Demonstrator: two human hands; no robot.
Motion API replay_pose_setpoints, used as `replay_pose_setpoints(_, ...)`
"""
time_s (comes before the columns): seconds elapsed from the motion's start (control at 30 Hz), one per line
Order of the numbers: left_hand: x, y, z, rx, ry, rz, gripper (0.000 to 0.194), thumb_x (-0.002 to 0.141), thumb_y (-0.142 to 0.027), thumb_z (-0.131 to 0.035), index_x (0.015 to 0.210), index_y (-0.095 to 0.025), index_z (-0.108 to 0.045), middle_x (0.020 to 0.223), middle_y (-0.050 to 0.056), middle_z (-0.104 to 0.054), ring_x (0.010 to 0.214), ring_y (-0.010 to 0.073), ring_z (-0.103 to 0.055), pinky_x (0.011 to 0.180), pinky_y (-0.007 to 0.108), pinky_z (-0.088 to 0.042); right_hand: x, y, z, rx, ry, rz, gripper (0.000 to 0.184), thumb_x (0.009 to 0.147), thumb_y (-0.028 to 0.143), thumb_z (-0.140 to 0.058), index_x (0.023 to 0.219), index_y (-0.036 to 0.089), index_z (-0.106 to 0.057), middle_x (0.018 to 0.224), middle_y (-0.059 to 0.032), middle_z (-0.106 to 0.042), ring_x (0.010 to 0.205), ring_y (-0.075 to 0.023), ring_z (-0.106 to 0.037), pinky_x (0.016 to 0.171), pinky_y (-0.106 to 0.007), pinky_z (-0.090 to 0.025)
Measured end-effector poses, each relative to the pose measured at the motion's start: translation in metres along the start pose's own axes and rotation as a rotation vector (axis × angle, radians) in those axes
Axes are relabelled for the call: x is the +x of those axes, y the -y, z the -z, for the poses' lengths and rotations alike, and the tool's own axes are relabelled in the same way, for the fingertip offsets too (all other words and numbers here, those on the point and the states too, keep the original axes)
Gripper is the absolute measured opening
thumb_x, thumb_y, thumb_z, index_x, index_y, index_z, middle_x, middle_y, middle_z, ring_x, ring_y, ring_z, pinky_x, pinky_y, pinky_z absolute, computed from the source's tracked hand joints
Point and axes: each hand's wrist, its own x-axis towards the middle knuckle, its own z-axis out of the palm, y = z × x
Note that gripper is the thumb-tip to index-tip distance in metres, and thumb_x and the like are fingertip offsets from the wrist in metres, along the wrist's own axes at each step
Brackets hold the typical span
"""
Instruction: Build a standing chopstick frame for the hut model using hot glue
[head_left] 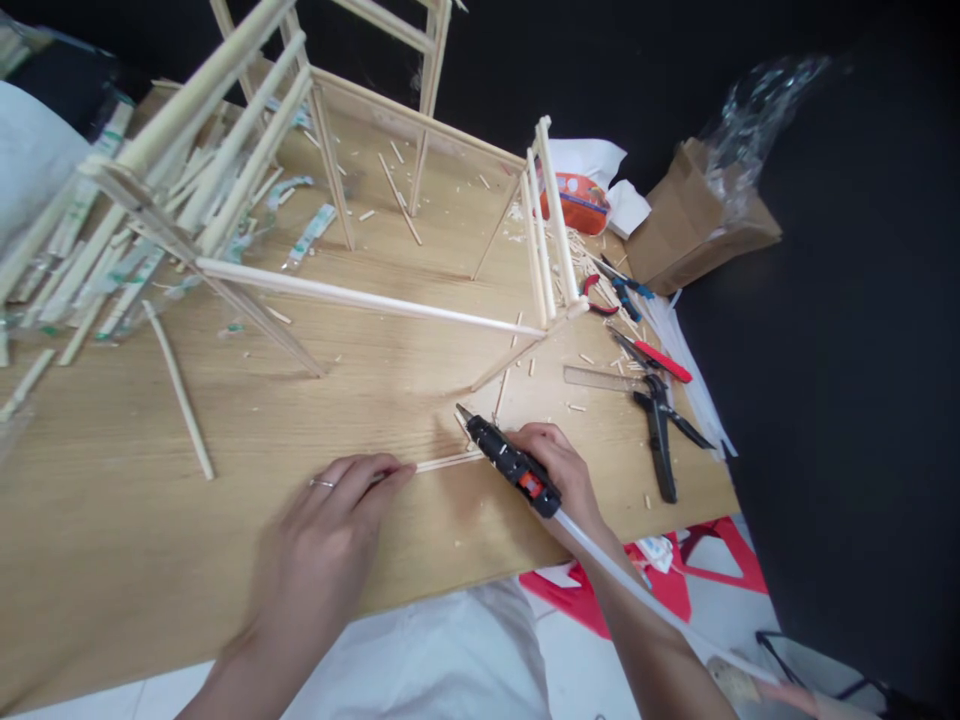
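Note:
Low over the front of the wooden table, my left hand pinches the left end of some thin wooden sticks. My right hand is closed around a black hot glue gun, its nozzle pointing up and left. A long whitish glue stick trails out of the gun's back along my forearm. The right ends of the sticks are hidden behind the gun. Just beyond my hands stands a frame built of wooden sticks, with slim legs and raised, railed ends.
Many sticks and wrappers lie at the left, with a loose stick nearer. At the right are red-handled pliers, a red cutter, a black cutting tool, a ruler, a tissue pack and a cardboard box.

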Motion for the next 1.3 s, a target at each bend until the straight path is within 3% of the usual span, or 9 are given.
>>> replay_pose_setpoints(0.47, 0.004, -0.006, 0.005, -0.023, 0.002, 0.014, 0.032, 0.091, -0.008, -0.043, 0.114, -0.022, -0.062, 0.11, 0.005, -0.065, 0.102, 0.0213, -0.057, 0.086, 0.035, -0.046, 0.003, -0.005, -0.001, -0.044, 0.03, 0.025, 0.02, 0.082, 0.015, -0.055, 0.1, 0.021, -0.063, 0.092, -0.0068, -0.065, 0.092, -0.0215, -0.061, 0.078, -0.032, -0.048)
replay_pose_setpoints(0.67, -0.008, 0.01, 0.011, -0.147, 0.011, 0.051, 0.036, 0.093, -0.01, -0.039, 0.121, -0.023, -0.056, 0.116, 0.006, -0.061, 0.109, 0.021, -0.055, 0.091, 0.035, -0.045, 0.005, -0.004, 0.0, -0.034, 0.031, 0.033, 0.019, 0.083, 0.014, -0.054, 0.099, 0.021, -0.063, 0.091, -0.0062, -0.065, 0.091, -0.021, -0.061, 0.077, -0.03, -0.049)
replay_pose_setpoints(0.83, -0.023, 0.032, 0.021, -0.12, -0.02, 0.102, 0.029, 0.094, -0.023, -0.043, 0.115, -0.031, -0.061, 0.113, 0.002, -0.063, 0.102, 0.022, -0.058, 0.087, 0.037, -0.046, 0.004, -0.004, 0.0, -0.05, 0.04, 0.026, 0.02, 0.083, 0.016, -0.054, 0.1, 0.021, -0.063, 0.092, -0.0069, -0.066, 0.092, -0.0219, -0.061, 0.078, -0.032, -0.049)
replay_pose_setpoints(1.07, -0.029, 0.033, 0.022, -0.11, -0.045, 0.131, 0.029, 0.095, -0.02, -0.043, 0.113, -0.03, -0.063, 0.111, 0.002, -0.063, 0.099, 0.0192, -0.06, 0.086, 0.034, -0.048, 0.004, -0.003, 0.0, -0.057, 0.041, 0.01, 0.024, 0.085, 0.015, -0.056, 0.106, 0.024, -0.063, 0.101, -0.0074, -0.067, 0.102, -0.0237, -0.06, 0.085, -0.035, -0.049)
replay_pose_setpoints(1.2, -0.028, 0.031, 0.021, -0.134, -0.064, 0.151, 0.028, 0.095, -0.019, -0.044, 0.113, -0.03, -0.063, 0.11, 0.002, -0.062, 0.1, 0.0182, -0.059, 0.088, 0.033, -0.047, -0.001, 0.011, 0.003, -0.024, -0.012, -0.031, 0.026, 0.085, 0.02, -0.064, 0.11, 0.027, -0.061, 0.106, -0.006, -0.066, 0.108, -0.0244, -0.058, 0.09, -0.037, -0.047)
replay_pose_setpoints(1.3, -0.026, 0.027, 0.022, -0.208, -0.082, 0.238, 0.023, 0.095, -0.024, -0.047, 0.113, -0.029, -0.062, 0.11, 0.001, -0.062, 0.101, 0.0177, -0.059, 0.089, 0.033, -0.048, -0.007, 0.034, 0.004, 0.046, 0.029, -0.155, 0.016, 0.082, 0.031, -0.07, 0.096, 0.025, -0.064, 0.091, -0.0034, -0.066, 0.088, -0.0219, -0.062, 0.077, -0.031, -0.048)
